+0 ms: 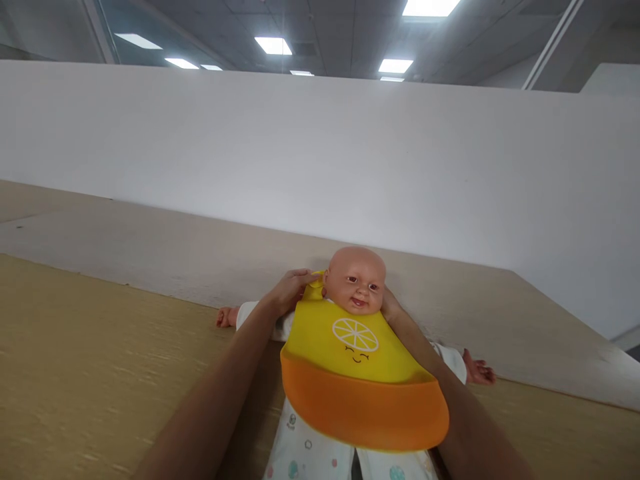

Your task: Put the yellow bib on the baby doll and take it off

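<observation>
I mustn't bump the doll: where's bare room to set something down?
Bare board lies left of the doll, past one sleeve, and right, between its opposite hand and the white wall. Crowded: the head, where your left hand, mostly hidden right hand and yellow bib meet.

I see a big white wall (300,147) going all the way across the picture. Over its top is a gray ceiling (340,33) with thin lines on it. Bright lights (273,45) shine up there, and the biggest one is at the top, right of the middle. A pale bar (553,43) slants in the upper right, and a gray post (100,30) leans in the upper left. Low down I see a tan flat surface (75,353). Between it and the wall runs a grayer strip (150,233), with a little dark spot (20,227) near the left edge.
</observation>
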A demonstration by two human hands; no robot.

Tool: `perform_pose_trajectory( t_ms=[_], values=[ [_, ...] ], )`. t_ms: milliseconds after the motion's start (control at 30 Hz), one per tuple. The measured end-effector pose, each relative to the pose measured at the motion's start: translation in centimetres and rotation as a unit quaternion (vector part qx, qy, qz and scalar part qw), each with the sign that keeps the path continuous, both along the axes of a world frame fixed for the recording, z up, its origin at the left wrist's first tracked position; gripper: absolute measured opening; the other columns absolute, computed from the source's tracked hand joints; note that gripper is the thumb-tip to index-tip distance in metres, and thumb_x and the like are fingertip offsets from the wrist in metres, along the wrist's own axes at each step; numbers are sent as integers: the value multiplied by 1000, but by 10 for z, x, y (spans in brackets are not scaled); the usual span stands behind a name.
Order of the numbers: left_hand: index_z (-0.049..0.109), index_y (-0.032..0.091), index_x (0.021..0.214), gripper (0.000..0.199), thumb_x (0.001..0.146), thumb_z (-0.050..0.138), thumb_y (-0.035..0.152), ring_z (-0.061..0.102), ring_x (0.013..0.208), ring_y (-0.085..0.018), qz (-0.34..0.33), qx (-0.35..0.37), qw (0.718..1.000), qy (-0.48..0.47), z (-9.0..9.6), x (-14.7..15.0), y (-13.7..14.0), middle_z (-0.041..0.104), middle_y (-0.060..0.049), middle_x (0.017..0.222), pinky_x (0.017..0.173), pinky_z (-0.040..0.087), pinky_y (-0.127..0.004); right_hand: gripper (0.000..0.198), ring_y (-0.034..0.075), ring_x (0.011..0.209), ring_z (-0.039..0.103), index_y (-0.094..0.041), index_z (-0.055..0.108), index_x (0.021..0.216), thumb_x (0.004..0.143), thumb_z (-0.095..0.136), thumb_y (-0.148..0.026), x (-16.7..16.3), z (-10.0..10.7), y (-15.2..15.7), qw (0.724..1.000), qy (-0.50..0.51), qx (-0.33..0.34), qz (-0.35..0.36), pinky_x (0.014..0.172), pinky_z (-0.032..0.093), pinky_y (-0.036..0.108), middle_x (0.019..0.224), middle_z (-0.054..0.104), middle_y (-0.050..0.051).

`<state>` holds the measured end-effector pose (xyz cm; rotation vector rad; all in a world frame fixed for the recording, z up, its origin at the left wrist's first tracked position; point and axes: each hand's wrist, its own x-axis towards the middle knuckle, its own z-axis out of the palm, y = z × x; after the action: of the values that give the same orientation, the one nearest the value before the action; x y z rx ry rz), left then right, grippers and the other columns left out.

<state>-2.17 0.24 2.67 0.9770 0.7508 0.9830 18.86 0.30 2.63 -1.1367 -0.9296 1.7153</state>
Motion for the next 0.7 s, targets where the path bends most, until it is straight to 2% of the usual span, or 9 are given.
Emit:
perform_pose_trajectory(
  t_ms=[133, 300, 400, 467, 533, 600, 633, 700],
  values=[
    [66, 14, 63, 22, 66, 72, 35, 56, 50, -12, -35, 28, 997, 69, 5, -6, 0, 65, -4, 62, 48, 38, -24, 17, 29, 88, 65, -24, 66, 73, 64, 62, -37, 3, -3, 1, 1000, 13, -9, 8, 77, 52, 39, 64, 68, 5],
    [65, 15, 57, 23, 61, 76, 35, 55, 49, -13, -24, 25, 994, 104, 10, -5, -3, 66, -5, 60, 49, 39, -25, 13, 28, 86, 65, -24, 62, 63, 64, 61, -37, 7, -10, 3, 1000, 10, -6, 2, 77, 52, 38, 62, 67, 5],
    [65, 15, 55, 25, 54, 80, 35, 52, 46, -13, 8, 44, 988, 147, 9, -6, -2, 64, -5, 56, 46, 36, -24, 12, 27, 82, 65, -24, 61, 62, 66, 61, -36, 8, -12, 5, 1000, 8, 5, 2, 75, 51, 37, 60, 66, 4],
    [60, 15, 47, 28, 52, 80, 35, 45, 41, -10, 50, 81, 968, 233, 7, -7, 0, 56, 0, 46, 42, 28, -23, 11, 26, 77, 65, -24, 61, 62, 66, 62, -34, 8, -11, 5, 1000, -1, 5, -11, 72, 51, 35, 58, 65, 3],
    [54, 16, 41, 33, 53, 78, 35, 37, 38, -7, 85, 123, 930, 337, 7, -8, 2, 45, 3, 38, 41, 20, -23, 10, 25, 74, 65, -24, 61, 62, 66, 62, -32, 7, -9, 5, 1000, -9, 8, -25, 69, 50, 34, 57, 65, 2],
    [52, 16, 39, 35, 54, 76, 36, 36, 39, -6, 99, 149, 895, 410, 7, -9, 4, 41, 4, 36, 41, 18, -23, 11, 24, 72, 64, -23, 62, 63, 65, 64, -33, 8, -8, 4, 999, -11, 10, -36, 68, 50, 33, 57, 65, 2],
    [52, 15, 39, 36, 55, 75, 38, 36, 40, -6, 99, 152, 885, 428, 7, -10, 4, 41, 4, 36, 41, 18, -23, 12, 23, 71, 64, -22, 62, 63, 65, 64, -34, 8, -8, 4, 999, -11, 10, -39, 67, 50, 32, 58, 65, 2],
    [52, 15, 41, 38, 56, 74, 42, 37, 41, -7, 92, 142, 887, 430, 6, -10, 5, 42, 5, 38, 42, 19, -23, 16, 23, 70, 64, -21, 63, 64, 64, 65, -37, 7, -6, 2, 999, -14, -1, -45, 67, 50, 31, 59, 66, 2]
  ],
)
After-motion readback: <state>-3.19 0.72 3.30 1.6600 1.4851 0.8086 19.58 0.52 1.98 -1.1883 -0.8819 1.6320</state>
